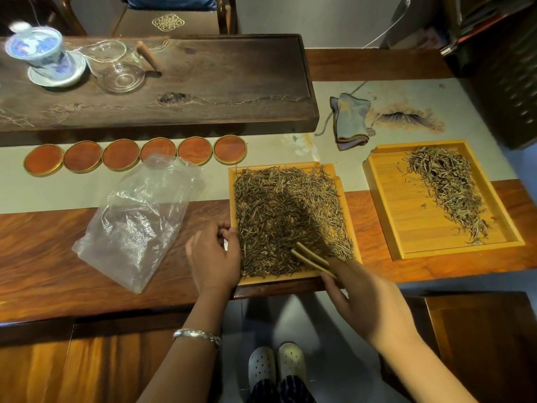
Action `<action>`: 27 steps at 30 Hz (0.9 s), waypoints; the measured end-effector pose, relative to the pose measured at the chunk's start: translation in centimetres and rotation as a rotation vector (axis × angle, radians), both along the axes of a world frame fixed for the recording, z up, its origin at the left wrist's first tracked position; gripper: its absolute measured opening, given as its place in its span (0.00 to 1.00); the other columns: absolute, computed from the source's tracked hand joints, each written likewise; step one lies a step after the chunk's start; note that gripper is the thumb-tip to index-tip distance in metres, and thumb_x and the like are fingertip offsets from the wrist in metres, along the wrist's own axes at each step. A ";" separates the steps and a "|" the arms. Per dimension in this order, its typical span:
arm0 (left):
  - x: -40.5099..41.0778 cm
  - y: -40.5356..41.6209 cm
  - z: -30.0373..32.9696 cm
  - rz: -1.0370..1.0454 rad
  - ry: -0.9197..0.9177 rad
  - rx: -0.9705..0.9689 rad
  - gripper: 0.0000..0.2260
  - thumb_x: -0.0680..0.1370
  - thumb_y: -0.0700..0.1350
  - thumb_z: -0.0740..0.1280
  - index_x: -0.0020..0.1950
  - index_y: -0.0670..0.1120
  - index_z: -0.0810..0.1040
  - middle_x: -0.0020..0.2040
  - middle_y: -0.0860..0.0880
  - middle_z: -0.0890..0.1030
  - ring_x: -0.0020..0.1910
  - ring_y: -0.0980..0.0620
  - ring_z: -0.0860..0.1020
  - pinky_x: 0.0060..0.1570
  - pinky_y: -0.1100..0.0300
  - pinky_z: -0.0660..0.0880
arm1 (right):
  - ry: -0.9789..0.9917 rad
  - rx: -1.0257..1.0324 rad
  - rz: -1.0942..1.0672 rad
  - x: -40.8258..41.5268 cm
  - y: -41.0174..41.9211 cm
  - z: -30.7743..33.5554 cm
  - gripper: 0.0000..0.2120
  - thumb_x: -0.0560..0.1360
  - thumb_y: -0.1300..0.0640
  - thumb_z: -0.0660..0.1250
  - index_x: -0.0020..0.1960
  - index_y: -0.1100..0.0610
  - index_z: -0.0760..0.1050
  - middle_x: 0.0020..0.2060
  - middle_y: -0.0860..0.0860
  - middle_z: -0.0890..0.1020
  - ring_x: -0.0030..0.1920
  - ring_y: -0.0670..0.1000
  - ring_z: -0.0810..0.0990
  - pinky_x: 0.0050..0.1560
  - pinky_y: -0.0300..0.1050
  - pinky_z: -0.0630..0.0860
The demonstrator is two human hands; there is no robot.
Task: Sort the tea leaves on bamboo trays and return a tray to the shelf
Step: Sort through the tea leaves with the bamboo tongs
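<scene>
Sorting is the step in hand: the right hand (pixel 369 298) grips a pair of bamboo tongs (pixel 312 258), whose tips rest among the leaves at the near right corner of the full bamboo tray (pixel 350 228). That tray sits at the front edge of the desk (pixel 43 242), its near rim almost flush with the drop, and dark tea leaves (pixel 279 216) cover nearly its whole floor. The left hand (pixel 213 257) lies against the tray's left rim with its fingers curled at the edge, steadying it; it closes on the rim rather than lifting it.

A second bamboo tray (pixel 386 216) lies to the right, apart from the first, and holds a narrow band of paler sorted leaves (pixel 447 193) along its right side; much of its floor is bare.

The next move, as I judge it, calls for pinching a few leaves with the tongs and carrying them over the strip of desk between the trays without shedding any. That strip is open. To the left a crumpled clear plastic bag (pixel 139 216) lies just beside the left hand, and a row of round wooden coasters (pixel 136 155) stands farther back. Because the full tray sits so near the desk's edge, a push toward the person could tip it off. No shelf is in view.
</scene>
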State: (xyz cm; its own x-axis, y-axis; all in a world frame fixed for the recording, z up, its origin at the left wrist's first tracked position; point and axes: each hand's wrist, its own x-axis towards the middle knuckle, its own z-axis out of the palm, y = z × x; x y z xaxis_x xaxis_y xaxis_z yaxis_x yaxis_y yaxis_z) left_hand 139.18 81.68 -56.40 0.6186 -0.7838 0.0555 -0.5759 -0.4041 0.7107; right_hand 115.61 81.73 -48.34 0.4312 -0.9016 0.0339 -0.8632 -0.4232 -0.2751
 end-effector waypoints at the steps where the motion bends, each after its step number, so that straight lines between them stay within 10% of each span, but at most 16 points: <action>1: 0.0 0.0 0.0 0.000 0.001 0.003 0.01 0.75 0.47 0.65 0.44 0.52 0.75 0.33 0.58 0.72 0.38 0.52 0.71 0.57 0.53 0.63 | 0.004 -0.017 0.027 0.6 0.0 0.0 0.12 0.69 0.56 0.74 0.51 0.59 0.82 0.36 0.53 0.82 0.27 0.57 0.80 0.20 0.45 0.72; 27: 0.1 -0.1 -0.2 -0.001 -0.012 0.003 0.05 0.74 0.49 0.61 0.43 0.50 0.75 0.34 0.55 0.74 0.37 0.53 0.70 0.53 0.57 0.61 | 0.032 -0.038 -0.204 1.5 -9.5 -0.9 0.14 0.80 0.49 0.57 0.51 0.57 0.76 0.42 0.56 0.81 0.39 0.59 0.80 0.32 0.48 0.74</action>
State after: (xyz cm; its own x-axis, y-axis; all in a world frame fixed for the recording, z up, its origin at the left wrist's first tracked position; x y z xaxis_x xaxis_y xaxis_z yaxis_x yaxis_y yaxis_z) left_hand 139.26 81.60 -56.63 0.6172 -0.7845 0.0608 -0.5848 -0.4056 0.7025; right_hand 117.07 72.27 -49.28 0.2412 -0.9687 0.0586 -0.9401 -0.2482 -0.2335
